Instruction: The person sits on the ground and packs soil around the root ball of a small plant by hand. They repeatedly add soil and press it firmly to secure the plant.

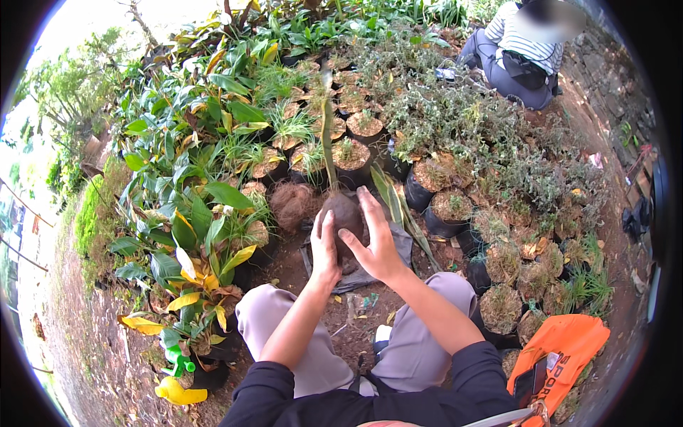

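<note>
"Where was the ball of soil (343, 212)?"

"In front of the person's knees, between the left hand (324, 249) and the right hand (377, 245), over a dark plastic sheet (400, 249). I couldn't tell whether it rested on that."

"And the fingers?"

"Straight and cupped against it from both sides. The left ones lay close together; on the right, the thumb stood spread from the rest."

"Did anything rise from it?"

"A long green leaf (328, 142), nearly upright, its tip blurred."

"What was nearby?"

"A brown fibre clump (293, 206) just left of the ball, and long cut-looking leaves (392, 199) to the right. Black-bagged pots (351, 154) stood beyond."

"Anyone else?"

"A person in a striped top (523, 57) crouched at the upper right, well apart. An orange bag (578, 349) lay at the lower right."
</note>
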`<action>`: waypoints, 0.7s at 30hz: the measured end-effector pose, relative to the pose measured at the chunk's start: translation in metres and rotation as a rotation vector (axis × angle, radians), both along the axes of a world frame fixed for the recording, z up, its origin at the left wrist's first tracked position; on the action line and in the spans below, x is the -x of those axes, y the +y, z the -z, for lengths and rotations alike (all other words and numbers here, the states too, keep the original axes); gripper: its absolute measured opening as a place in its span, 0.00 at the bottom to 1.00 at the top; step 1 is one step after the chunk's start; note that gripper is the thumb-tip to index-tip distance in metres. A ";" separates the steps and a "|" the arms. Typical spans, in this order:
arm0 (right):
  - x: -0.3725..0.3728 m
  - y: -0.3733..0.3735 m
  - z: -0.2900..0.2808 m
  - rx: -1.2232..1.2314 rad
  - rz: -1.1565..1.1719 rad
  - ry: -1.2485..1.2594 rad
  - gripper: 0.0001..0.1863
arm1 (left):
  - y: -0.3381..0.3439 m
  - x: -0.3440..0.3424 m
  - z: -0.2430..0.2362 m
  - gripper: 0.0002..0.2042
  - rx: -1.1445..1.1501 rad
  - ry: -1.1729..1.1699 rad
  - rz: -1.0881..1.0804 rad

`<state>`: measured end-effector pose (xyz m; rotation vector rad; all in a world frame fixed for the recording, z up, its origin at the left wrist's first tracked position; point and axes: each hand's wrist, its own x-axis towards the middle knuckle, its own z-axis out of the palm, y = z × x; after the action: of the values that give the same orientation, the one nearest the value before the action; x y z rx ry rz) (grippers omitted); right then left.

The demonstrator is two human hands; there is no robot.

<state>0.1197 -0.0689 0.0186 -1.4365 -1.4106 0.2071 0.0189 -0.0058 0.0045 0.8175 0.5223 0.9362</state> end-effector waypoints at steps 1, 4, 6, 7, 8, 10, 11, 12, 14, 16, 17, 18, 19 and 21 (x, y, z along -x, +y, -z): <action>0.000 0.002 0.003 -0.041 -0.013 0.081 0.42 | -0.003 -0.002 -0.003 0.28 -0.015 -0.007 -0.003; 0.002 0.005 0.005 -0.034 0.104 0.097 0.43 | -0.010 -0.003 -0.005 0.33 -0.059 -0.043 0.050; -0.002 0.008 0.007 -0.040 0.118 0.260 0.44 | -0.011 -0.002 -0.004 0.33 -0.202 0.003 0.039; -0.003 0.006 0.008 -0.036 0.092 0.298 0.45 | -0.010 0.001 -0.005 0.33 -0.223 0.025 0.037; -0.004 0.005 0.009 -0.033 0.066 0.337 0.45 | -0.007 0.002 -0.004 0.33 -0.141 -0.006 0.001; 0.002 0.004 0.006 -0.050 -0.048 0.442 0.45 | -0.003 -0.003 -0.002 0.31 -0.070 -0.032 -0.144; 0.011 0.001 0.004 -0.081 -0.103 0.461 0.44 | -0.002 -0.003 0.000 0.30 0.001 -0.113 -0.082; 0.016 0.000 0.008 -0.090 -0.066 0.271 0.44 | -0.003 -0.003 0.001 0.29 0.073 -0.194 -0.020; 0.018 -0.002 0.014 -0.055 -0.039 0.055 0.44 | -0.003 -0.004 0.002 0.24 0.150 -0.329 0.067; 0.020 -0.002 0.013 -0.018 0.004 -0.020 0.45 | 0.005 -0.002 0.017 0.25 0.124 -0.196 0.078; 0.022 -0.002 0.013 -0.001 0.024 -0.058 0.45 | 0.009 0.000 0.026 0.25 0.110 -0.128 0.082; 0.020 -0.003 0.013 0.024 0.023 -0.069 0.45 | 0.011 0.001 0.029 0.23 0.101 -0.170 0.099; 0.019 -0.003 0.013 0.049 0.022 -0.081 0.45 | 0.013 0.002 0.032 0.22 0.138 -0.179 0.119; 0.015 -0.003 0.010 0.059 0.012 -0.053 0.45 | 0.017 0.004 0.035 0.22 0.207 -0.195 0.157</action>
<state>0.1044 -0.0723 0.0086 -1.5082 -1.4491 0.2067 0.0152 0.0116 -0.0302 0.5649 0.3725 0.7921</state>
